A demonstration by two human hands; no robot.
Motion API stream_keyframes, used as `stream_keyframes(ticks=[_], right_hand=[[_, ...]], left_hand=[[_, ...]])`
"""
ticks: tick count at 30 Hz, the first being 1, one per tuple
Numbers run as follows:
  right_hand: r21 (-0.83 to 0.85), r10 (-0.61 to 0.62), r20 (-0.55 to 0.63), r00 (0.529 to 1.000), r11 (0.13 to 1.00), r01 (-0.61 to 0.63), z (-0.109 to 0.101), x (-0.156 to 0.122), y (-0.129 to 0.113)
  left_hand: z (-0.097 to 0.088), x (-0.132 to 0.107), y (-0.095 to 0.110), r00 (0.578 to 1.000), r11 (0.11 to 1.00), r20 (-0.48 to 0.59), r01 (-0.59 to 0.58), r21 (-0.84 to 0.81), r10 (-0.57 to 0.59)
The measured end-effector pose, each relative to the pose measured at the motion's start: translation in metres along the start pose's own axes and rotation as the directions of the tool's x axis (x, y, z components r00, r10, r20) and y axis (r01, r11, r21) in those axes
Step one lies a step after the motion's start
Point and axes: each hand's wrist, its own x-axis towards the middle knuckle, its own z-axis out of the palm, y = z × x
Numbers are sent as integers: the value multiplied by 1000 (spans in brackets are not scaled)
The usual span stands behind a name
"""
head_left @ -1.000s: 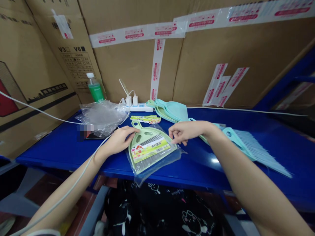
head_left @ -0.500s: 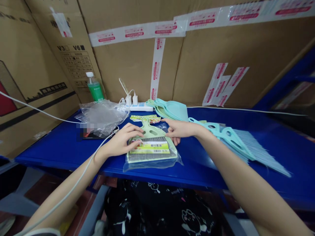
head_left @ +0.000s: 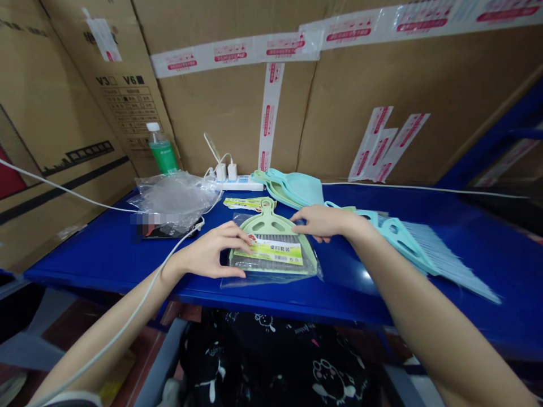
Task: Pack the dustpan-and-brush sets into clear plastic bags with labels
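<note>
A light green dustpan and brush set [head_left: 271,249] lies flat in a clear plastic bag near the front edge of the blue table [head_left: 102,254], with its handle pointing away from me. A yellow-green label shows across its middle. My left hand [head_left: 210,255] grips the bag's left edge, fingers on top and thumb at the near corner. My right hand [head_left: 322,221] pinches the bag at its upper right, beside the handle.
A stack of teal dustpans [head_left: 297,189] and several teal brushes [head_left: 424,249] lie behind and to the right. Label cards [head_left: 248,202], a heap of clear bags [head_left: 176,195], a power strip [head_left: 240,183], a green bottle [head_left: 161,150] and a white cable [head_left: 85,198] sit at the left. Cardboard boxes wall the back.
The bagged set was turned from a tilt until its handle points straight away, and slid a little farther onto the table. Both hands followed it and stay on the bag.
</note>
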Motion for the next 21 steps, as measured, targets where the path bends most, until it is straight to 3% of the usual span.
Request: stream_keyframes(ticks=[10,14,18,21], right_hand=[[-140,3,-47,999,990,-10,-1,0,1],[-142,1,-39,999,990,-7,-1,0,1],[-147,6,-42,999,989,-12,0,0,1],[-146,5,-40,999,989,-11,1,-1,0]], left_hand=[[5,1,-1,993,994,-117,25,103,-12],[8,1,-2,975,980,-187,-81,184,116],[10,0,-4,962,911,-136,-171,376,236],[11,0,-5,968,870,-79,-176,461,238]])
